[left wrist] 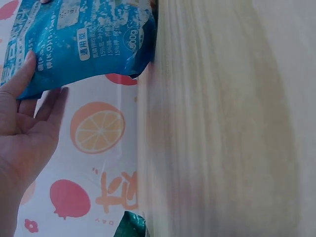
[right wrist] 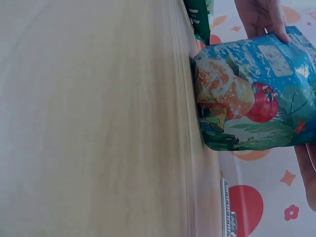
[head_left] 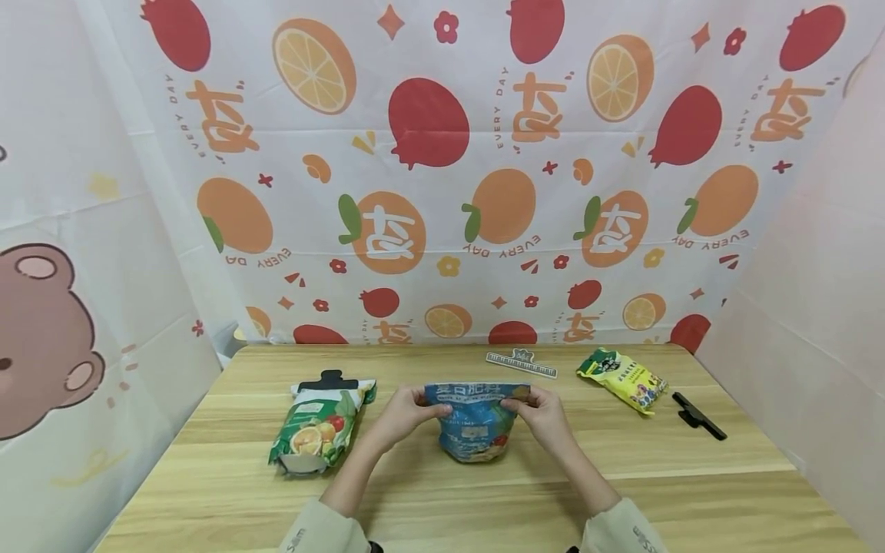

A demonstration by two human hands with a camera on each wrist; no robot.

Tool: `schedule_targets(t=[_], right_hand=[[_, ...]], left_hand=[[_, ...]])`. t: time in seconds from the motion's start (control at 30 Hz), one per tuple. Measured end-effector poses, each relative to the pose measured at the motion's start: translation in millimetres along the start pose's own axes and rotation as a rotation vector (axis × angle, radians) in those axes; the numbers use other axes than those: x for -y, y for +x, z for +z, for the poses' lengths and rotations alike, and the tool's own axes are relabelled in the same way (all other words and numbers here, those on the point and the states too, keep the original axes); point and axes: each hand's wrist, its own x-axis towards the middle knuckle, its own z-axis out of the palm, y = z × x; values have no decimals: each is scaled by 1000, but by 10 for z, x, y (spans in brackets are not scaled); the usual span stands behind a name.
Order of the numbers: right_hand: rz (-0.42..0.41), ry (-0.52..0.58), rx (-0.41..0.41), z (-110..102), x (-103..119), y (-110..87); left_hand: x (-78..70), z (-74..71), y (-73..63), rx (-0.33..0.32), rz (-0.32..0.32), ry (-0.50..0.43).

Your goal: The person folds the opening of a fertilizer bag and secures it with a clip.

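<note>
A blue plastic fertilizer bag [head_left: 477,430] with fruit printed on it stands upright on the table in front of me. My left hand [head_left: 408,415] pinches its top left corner, thumb on the near face and fingers behind, as the left wrist view also shows with the hand [left wrist: 29,123]. At the top right corner my right hand [head_left: 541,415] pinches the bag the same way. Between the hands the top edge is stretched flat. In the right wrist view the bag [right wrist: 256,94] shows its printed orange and tomato, its bottom at the tabletop.
Left of the hands lies a green fertilizer bag [head_left: 318,430] with a black clip [head_left: 329,380] on its top. Behind is a clip patterned like piano keys [head_left: 522,362]. At the right lie a yellow-green packet [head_left: 625,378] and another black clip [head_left: 698,416]. A printed curtain [head_left: 442,230] hangs behind the table.
</note>
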Motion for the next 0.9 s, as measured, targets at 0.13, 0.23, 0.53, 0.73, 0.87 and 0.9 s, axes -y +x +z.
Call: schedule_targets(t=[0.13, 0.23, 0.53, 0.73, 0.87, 0.9], right_hand=[[-30, -8, -28, 24, 98, -37], [-54, -21, -51, 42, 92, -30], [-12, -6, -34, 25, 8, 1], [70, -44, 71, -111, -62, 44], [-146, -208, 78, -152, 36, 95], [-230, -280, 80, -150, 74, 111]], left_hand=[[198, 3, 126, -25, 17, -22], [281, -1, 187, -47, 38, -14], [293, -31, 199, -39, 45, 13], [194, -54, 181, -27, 123, 52], [18, -25, 202, -65, 381, 302], [-34, -15, 210, -65, 445, 389]])
